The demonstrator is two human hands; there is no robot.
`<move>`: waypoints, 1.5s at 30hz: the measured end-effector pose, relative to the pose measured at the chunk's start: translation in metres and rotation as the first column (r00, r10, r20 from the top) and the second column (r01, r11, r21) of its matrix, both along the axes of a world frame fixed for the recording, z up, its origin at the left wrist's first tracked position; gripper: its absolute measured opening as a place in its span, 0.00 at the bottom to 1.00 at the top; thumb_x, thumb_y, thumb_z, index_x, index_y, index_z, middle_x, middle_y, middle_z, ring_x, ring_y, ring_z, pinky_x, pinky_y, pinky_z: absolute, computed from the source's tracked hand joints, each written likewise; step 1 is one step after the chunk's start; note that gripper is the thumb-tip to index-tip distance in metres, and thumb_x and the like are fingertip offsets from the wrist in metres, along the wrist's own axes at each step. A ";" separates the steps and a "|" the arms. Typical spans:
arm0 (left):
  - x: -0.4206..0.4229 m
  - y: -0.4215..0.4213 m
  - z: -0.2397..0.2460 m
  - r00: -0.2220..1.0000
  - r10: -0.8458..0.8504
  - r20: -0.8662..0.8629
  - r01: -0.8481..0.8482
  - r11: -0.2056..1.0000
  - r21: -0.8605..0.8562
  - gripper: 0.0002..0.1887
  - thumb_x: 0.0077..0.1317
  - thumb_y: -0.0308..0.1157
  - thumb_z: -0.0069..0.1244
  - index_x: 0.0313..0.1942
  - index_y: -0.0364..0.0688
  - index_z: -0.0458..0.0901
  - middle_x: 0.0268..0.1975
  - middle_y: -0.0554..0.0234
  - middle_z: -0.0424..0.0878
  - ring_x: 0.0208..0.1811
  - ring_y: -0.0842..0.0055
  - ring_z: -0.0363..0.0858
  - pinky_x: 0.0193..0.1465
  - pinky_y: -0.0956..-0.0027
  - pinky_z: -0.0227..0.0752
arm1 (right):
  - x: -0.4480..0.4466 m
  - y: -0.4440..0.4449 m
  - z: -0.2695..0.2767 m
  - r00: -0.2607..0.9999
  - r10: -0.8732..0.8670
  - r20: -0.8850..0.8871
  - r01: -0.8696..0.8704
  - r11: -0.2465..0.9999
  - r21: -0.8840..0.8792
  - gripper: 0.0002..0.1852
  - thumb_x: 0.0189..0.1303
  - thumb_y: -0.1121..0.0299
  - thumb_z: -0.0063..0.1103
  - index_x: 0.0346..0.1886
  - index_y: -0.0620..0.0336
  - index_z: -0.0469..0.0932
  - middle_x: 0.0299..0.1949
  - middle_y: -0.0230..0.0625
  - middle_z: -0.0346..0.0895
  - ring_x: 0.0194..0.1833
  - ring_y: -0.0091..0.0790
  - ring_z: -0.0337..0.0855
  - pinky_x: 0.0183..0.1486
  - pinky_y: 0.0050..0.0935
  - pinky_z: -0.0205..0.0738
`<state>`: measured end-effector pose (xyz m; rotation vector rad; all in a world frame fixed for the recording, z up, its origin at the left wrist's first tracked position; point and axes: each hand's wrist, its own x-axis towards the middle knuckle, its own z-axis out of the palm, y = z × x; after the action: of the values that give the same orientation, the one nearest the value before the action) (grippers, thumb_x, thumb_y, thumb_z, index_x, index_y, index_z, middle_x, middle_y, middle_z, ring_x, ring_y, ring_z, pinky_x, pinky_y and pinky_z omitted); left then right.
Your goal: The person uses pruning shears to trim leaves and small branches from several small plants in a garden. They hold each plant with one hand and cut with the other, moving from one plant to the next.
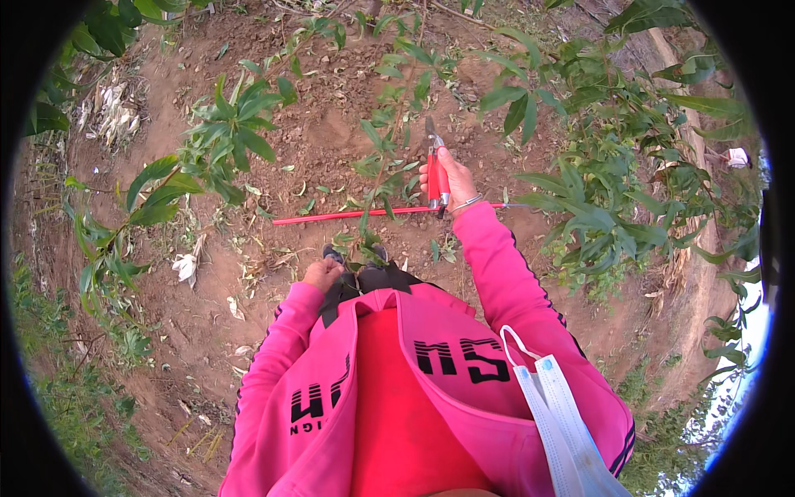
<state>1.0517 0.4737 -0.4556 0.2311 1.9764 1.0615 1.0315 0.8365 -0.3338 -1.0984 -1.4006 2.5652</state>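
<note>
My right hand (458, 177) grips red-handled pruning shears (438, 168), their blades pointing away from me over the soil. Beside the blades hangs a thin leafy branch (397, 118), which runs down towards my feet. My left hand (323, 274) is curled in front of my left leg, close to the branch's lower leaves (365, 243). Whether its fingers hold anything is hidden. A long red pole (335, 217) stretches across below the shears and passes behind my right wrist. Its right end is grey and reaches the foliage.
Leafy branches (236, 124) hang at the left, and denser foliage (608, 211) crowds the right. Brown soil (323, 124) carries fallen leaves and dry husks (185, 266). My shoes (333, 253) stand below the branch. A face mask (559, 410) dangles at my right upper arm.
</note>
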 end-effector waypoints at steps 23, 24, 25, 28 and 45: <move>0.022 0.063 -0.038 0.945 -0.322 -0.056 0.325 0.916 0.236 0.12 0.60 0.38 0.55 0.35 0.36 0.82 0.30 0.50 0.83 0.32 0.65 0.83 0.38 0.64 0.74 | -0.074 -0.047 -0.001 0.998 -0.009 0.069 0.011 0.999 -0.034 0.31 0.55 0.43 0.63 0.43 0.62 0.68 0.33 0.43 0.75 0.35 0.43 0.81 0.35 0.47 0.81; 0.022 0.063 -0.038 0.944 -0.323 -0.064 0.329 0.918 0.222 0.12 0.60 0.38 0.55 0.35 0.36 0.82 0.30 0.50 0.83 0.32 0.65 0.83 0.38 0.64 0.74 | -0.075 -0.045 -0.002 0.997 -0.021 0.077 0.025 0.999 -0.045 0.31 0.55 0.43 0.63 0.44 0.62 0.67 0.33 0.43 0.75 0.35 0.43 0.81 0.35 0.47 0.81; 0.021 0.062 -0.038 0.944 -0.326 -0.055 0.330 0.919 0.214 0.12 0.60 0.38 0.55 0.35 0.36 0.82 0.30 0.50 0.83 0.32 0.65 0.83 0.38 0.64 0.74 | -0.076 -0.044 -0.003 0.996 -0.037 0.081 0.042 0.998 -0.054 0.31 0.55 0.43 0.63 0.44 0.62 0.67 0.33 0.44 0.75 0.35 0.43 0.81 0.35 0.47 0.81; 0.019 0.060 -0.038 0.941 -0.334 -0.056 0.338 0.917 0.213 0.12 0.60 0.38 0.55 0.35 0.36 0.81 0.30 0.51 0.84 0.32 0.66 0.82 0.38 0.64 0.74 | -0.076 -0.042 -0.005 0.996 -0.055 0.063 0.061 0.993 -0.098 0.31 0.55 0.42 0.62 0.44 0.62 0.67 0.34 0.44 0.75 0.35 0.43 0.81 0.36 0.48 0.81; 0.014 0.052 -0.040 0.939 -0.337 -0.068 0.343 0.918 0.200 0.12 0.61 0.36 0.54 0.36 0.36 0.81 0.29 0.53 0.83 0.30 0.68 0.81 0.38 0.66 0.74 | -0.081 -0.042 -0.018 0.982 -0.172 0.073 0.173 0.985 -0.008 0.25 0.59 0.47 0.61 0.40 0.60 0.70 0.30 0.39 0.76 0.29 0.36 0.80 0.29 0.38 0.79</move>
<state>1.0660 0.5256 -0.4958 0.6855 1.7662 1.0372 0.9501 0.7945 -0.3514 -1.2652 -1.2412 2.4419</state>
